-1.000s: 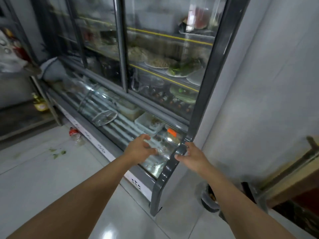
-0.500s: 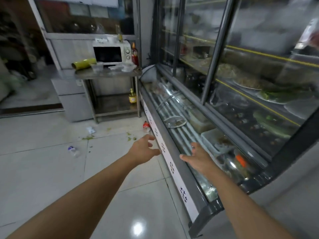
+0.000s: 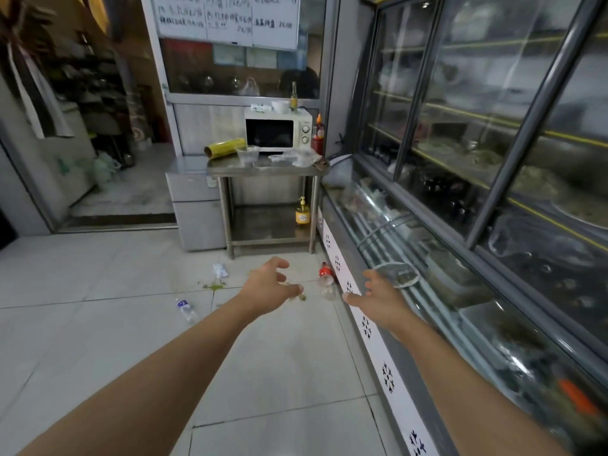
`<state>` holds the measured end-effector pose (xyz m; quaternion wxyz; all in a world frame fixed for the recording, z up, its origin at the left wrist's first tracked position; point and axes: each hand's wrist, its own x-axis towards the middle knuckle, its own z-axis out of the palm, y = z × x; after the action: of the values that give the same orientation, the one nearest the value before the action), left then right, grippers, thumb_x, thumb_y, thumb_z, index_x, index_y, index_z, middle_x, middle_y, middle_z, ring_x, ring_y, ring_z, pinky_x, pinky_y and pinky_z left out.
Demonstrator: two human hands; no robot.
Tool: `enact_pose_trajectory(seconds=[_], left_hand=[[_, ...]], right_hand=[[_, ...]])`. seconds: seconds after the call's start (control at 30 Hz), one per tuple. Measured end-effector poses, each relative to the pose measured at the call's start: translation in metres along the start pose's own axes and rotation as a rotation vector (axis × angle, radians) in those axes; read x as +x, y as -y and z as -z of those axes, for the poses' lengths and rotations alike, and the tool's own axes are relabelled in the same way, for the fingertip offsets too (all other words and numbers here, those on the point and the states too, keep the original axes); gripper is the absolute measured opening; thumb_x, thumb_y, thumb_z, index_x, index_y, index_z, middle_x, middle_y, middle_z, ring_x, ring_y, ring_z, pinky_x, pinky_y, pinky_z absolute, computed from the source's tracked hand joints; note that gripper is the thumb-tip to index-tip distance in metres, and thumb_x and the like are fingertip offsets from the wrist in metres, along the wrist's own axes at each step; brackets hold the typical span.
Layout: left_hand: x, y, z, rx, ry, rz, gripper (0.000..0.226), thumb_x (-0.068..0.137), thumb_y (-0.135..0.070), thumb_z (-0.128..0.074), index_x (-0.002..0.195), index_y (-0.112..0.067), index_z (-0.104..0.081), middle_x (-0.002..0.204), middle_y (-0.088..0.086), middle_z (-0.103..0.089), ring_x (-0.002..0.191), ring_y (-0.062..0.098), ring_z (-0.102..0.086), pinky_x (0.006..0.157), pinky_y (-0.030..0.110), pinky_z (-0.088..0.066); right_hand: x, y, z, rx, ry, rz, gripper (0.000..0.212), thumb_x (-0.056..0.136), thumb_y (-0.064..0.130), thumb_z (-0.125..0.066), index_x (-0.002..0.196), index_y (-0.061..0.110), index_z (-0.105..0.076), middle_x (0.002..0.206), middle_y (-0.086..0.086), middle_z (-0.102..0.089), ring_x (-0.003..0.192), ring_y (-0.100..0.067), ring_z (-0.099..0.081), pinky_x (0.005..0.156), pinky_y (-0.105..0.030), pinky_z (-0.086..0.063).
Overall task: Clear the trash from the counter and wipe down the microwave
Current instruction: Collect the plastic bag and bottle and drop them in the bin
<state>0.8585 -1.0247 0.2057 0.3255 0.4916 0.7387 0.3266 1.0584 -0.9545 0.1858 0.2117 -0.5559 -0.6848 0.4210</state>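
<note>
Both hands are out in front with nothing in them — left hand (image 3: 268, 287) fingers spread and loosely curled, right hand (image 3: 378, 296) spread. The microwave (image 3: 278, 130) stands well ahead on the steel worktop (image 3: 263, 170), with clear plastic trash (image 3: 292, 157) and a yellow roll (image 3: 225, 148) in front of it. Hazards lie on the floor between: two bottles (image 3: 187, 309) (image 3: 325, 279) and green scraps (image 3: 214, 285) — a slip or trip risk. The bottle (image 3: 293, 97) on top of the microwave could topple during wiping.

Steel counter (image 3: 230, 168) with microwave (image 3: 278, 131), yellow roll (image 3: 225, 148), plastic trash (image 3: 296, 158).
</note>
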Motion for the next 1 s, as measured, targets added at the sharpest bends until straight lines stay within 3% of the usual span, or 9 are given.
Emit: enact_pose_trajectory(seconds=[0.13, 0.3, 0.47, 0.6, 0.73, 1.0], left_hand=[[0.040, 0.025, 0.051, 0.035, -0.020, 0.011, 0.060, 0.085, -0.032, -0.068, 0.136, -0.020, -0.040, 0.129, 0.005, -0.054, 0.107, 0.020, -0.056, 0.088, 0.032, -0.049], [0.083, 0.055, 0.098, 0.016, -0.041, 0.026, 0.059, 0.084, -0.034, -0.068, 0.135, -0.022, -0.041, 0.128, 0.004, -0.055, 0.103, 0.018, -0.056, 0.086, 0.032, -0.048], [0.136, 0.067, 0.126, -0.020, -0.065, 0.043, 0.058, 0.084, -0.033, -0.069, 0.134, -0.022, -0.042, 0.127, 0.003, -0.055, 0.103, 0.019, -0.058, 0.084, 0.031, -0.048], [0.188, 0.068, 0.138, -0.008, -0.089, 0.056, 0.059, 0.083, -0.034, -0.069, 0.133, -0.022, -0.041, 0.125, 0.004, -0.055, 0.104, 0.020, -0.058, 0.084, 0.032, -0.050], [0.253, 0.057, 0.147, -0.007, -0.146, 0.057, 0.060, 0.082, -0.031, -0.071, 0.134, -0.019, -0.043, 0.125, 0.006, -0.056, 0.109, 0.021, -0.056, 0.095, 0.039, -0.048], [0.382, 0.033, 0.172, -0.028, -0.210, 0.097, 0.058, 0.085, -0.030, -0.067, 0.135, -0.019, -0.039, 0.123, 0.006, -0.055, 0.109, 0.021, -0.055, 0.096, 0.039, -0.048]], right_hand=[[0.043, 0.038, -0.033, -0.039, 0.011, 0.013, 0.064, 0.084, 0.032, -0.066, 0.137, 0.017, -0.034, 0.136, -0.006, -0.046, 0.117, -0.020, -0.047, 0.098, -0.033, -0.040], [0.090, 0.075, -0.072, -0.028, 0.045, 0.025, 0.079, 0.082, 0.036, -0.069, 0.145, 0.022, -0.025, 0.148, -0.004, -0.036, 0.132, -0.023, -0.040, 0.108, -0.041, -0.036], [0.151, 0.102, -0.092, -0.067, 0.073, 0.044, 0.083, 0.078, 0.044, -0.068, 0.145, 0.026, -0.023, 0.147, -0.004, -0.037, 0.130, -0.025, -0.043, 0.107, -0.044, -0.038], [0.214, 0.119, -0.099, -0.047, 0.097, 0.071, 0.083, 0.079, 0.040, -0.069, 0.146, 0.026, -0.022, 0.150, -0.004, -0.033, 0.131, -0.026, -0.042, 0.106, -0.046, -0.039], [0.291, 0.136, -0.098, -0.055, 0.115, 0.123, 0.080, 0.082, 0.036, -0.069, 0.146, 0.023, -0.023, 0.151, -0.004, -0.031, 0.135, -0.023, -0.036, 0.108, -0.042, -0.037], [0.440, 0.176, -0.086, -0.059, 0.169, 0.174, 0.078, 0.081, 0.040, -0.069, 0.144, 0.026, -0.026, 0.147, -0.005, -0.035, 0.132, -0.023, -0.040, 0.105, -0.042, -0.039]])
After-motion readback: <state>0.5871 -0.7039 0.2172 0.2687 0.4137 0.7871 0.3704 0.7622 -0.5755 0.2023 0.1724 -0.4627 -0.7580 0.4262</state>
